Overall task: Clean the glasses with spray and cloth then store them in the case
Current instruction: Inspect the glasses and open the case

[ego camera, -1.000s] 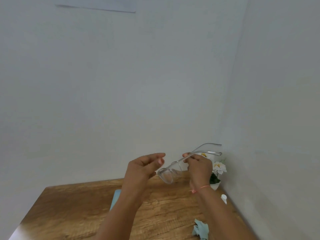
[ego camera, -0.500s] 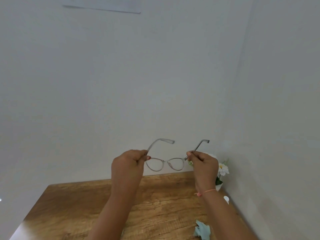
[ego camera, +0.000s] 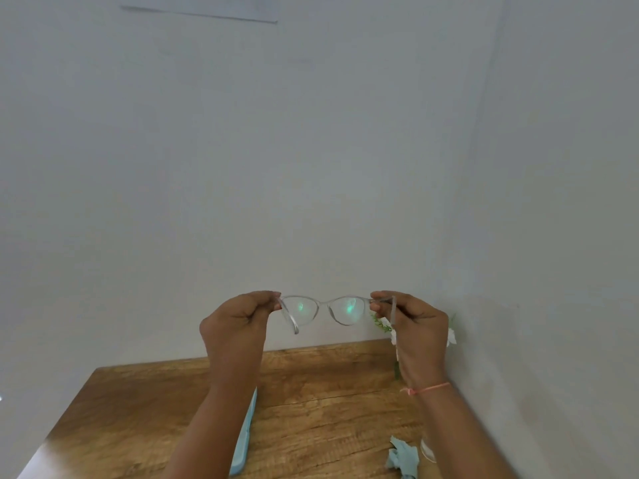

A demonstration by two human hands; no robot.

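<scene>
Fingers [ego camera: 268,299] of the left hand [ego camera: 238,328] are curled, with thumb and fingertips pinching the left end of the glasses [ego camera: 323,307] where the side arm meets the frame. Fingers [ego camera: 383,299] of the right hand [ego camera: 416,326] are curled the same way and pinch the other end at its hinge. Between the two hands the glasses are held level in the air, touching nothing else. The frame is clear, and each lens shows a greenish glint. Both side arms slant downward from their hinges, the right one lying along the right palm. The glasses sit above the far edge of the counter [ego camera: 328,392], in front of the pale wall [ego camera: 311,167].

A thin pink string [ego camera: 428,388] circles the right wrist. Behind the right hand, at the far right corner of the counter, white flowers [ego camera: 382,323] with green leaves are mostly hidden.

On the wooden counter a long light blue case [ego camera: 246,433] lies partly under the left forearm, reaching toward the near edge; whether it is open I cannot tell. A crumpled light blue cloth [ego camera: 403,458] lies near the near right corner, just beside the right forearm. Next to it a pale rounded thing [ego camera: 427,451] peeks from under that forearm, too hidden to identify. High on the wall hangs a pale sheet [ego camera: 207,12], cut off by the top of the view
</scene>
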